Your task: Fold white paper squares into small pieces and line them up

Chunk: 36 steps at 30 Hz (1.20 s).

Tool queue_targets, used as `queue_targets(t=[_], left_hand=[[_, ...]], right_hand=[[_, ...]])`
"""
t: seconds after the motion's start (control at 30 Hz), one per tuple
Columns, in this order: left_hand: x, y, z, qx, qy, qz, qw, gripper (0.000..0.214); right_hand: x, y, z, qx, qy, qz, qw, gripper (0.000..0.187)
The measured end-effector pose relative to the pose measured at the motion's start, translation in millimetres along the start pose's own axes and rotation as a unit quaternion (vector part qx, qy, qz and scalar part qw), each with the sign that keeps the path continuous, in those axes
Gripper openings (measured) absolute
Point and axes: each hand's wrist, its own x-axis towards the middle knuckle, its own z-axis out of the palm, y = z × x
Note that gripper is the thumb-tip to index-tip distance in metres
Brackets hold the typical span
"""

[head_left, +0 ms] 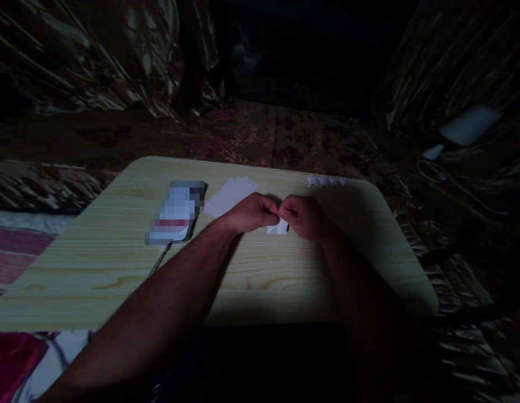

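Near the middle of the wooden-top table [260, 268], a small folded piece of white paper [277, 229] with crease lines lies under my fingertips. My left hand [256, 212] pinches its upper part from the left. From the right, my right hand [304, 217] closes on the same paper, thumb and fingers pressed together. The two hands nearly meet, and they hide the paper's far edge. Just beyond my left hand is a fanned stack of white paper sheets [228, 195]. Several small folded white paper pieces [327, 182] stand in a row at the table's far right edge.
A phone [178, 215] with a blurred screen lies left of the sheets, its cable [159, 262] running toward my left forearm. Patterned fabric [251, 131] covers the surface behind the table. A white lamp-like object [469, 126] with a cord sits at the right. The room is dim.
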Motion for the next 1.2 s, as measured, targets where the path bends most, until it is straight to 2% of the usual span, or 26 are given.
queue_targets(t=[0.2, 0.43, 0.9, 1.2], left_hand=[[1.5, -3.0, -0.6, 0.027, 0.004, 0.004, 1.000, 0.015], [1.6, -3.5, -1.0, 0.013, 0.006, -0.004, 1.000, 0.016], [0.6, -1.2, 0.7, -0.028, 0.008, -0.009, 1.000, 0.016], [0.8, -1.7, 0.0, -0.028, 0.004, -0.012, 1.000, 0.017]], right_hand=[[-0.3, 0.2, 0.6, -0.015, -0.001, -0.003, 1.000, 0.010], [-0.1, -5.6, -0.2, -0.040, 0.016, -0.005, 0.999, 0.012], [0.7, -2.8, 1.7, -0.019, 0.018, 0.009, 1.000, 0.013], [2.6, 0.9, 6.0, 0.074, 0.030, 0.014, 0.997, 0.009]])
